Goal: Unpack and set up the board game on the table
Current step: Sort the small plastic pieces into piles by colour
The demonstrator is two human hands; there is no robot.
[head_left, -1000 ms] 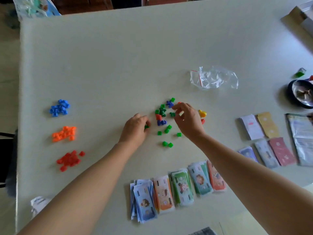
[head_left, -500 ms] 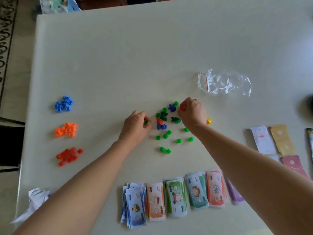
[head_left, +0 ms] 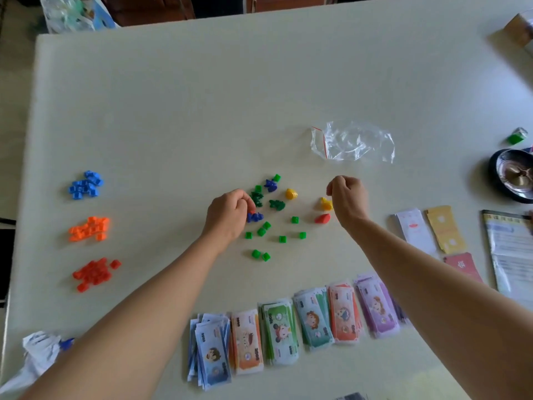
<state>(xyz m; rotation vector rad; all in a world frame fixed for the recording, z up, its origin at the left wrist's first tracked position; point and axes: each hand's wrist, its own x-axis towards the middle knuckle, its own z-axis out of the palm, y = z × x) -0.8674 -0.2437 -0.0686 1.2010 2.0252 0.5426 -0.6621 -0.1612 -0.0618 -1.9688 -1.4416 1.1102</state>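
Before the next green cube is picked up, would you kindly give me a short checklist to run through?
1. Blue pile, orange pile and red pile kept separate: ok.
2. Green cubes gathered: not ok, scattered between the hands.
3. Plastic bag emptied: ok, looks empty.
4. Left hand free: cannot tell, fingers curled among the pieces.
5. Right hand free: cannot tell, fingers curled.
6. Banknotes clear of the cubes: ok.

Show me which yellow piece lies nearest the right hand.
The yellow piece beside the red piece, by the right hand; the other yellow piece lies farther left.
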